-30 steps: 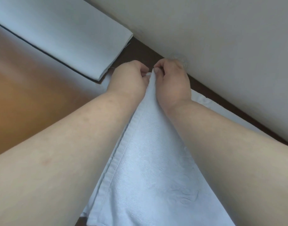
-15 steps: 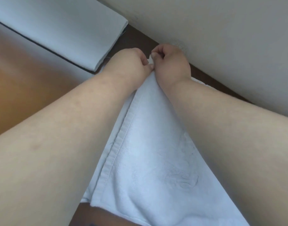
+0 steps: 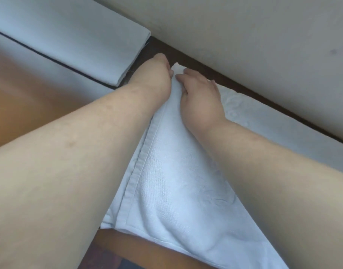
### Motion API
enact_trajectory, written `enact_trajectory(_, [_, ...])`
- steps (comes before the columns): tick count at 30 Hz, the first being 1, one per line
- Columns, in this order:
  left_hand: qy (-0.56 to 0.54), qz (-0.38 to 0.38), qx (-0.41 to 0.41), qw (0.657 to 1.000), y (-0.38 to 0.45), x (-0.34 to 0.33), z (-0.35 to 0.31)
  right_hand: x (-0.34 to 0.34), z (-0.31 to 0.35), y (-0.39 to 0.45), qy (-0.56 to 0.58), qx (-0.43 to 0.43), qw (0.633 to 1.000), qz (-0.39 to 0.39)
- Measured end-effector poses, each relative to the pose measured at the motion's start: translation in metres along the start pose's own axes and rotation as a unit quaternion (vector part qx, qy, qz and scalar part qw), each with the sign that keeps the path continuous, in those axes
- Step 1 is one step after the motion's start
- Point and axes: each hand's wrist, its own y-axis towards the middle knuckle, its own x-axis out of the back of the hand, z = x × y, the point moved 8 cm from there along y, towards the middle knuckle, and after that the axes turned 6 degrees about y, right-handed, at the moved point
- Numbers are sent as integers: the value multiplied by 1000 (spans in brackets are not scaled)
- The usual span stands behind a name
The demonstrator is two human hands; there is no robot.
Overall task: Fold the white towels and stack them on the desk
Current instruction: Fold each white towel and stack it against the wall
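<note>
Two hands [image 3: 174,82] on unlabelled towel [image 3: 176,191]

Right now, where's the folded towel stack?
Head view, upper left: the folded towel stack lies on the desk against the wall, just left of the left hand.

White towel [image 3: 176,191], brown desk [image 3: 27,105], pale wall [image 3: 244,35].
</note>
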Motion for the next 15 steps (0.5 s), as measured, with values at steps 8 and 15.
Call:
enact_trajectory(8, [-49,-14,7,999,-11,2,4,-4,-11,2,-56,-61,996,17])
enact_trajectory(15, [-64,6,38,997,1,4,12,-11,-5,-1,-101,-62,993,23])
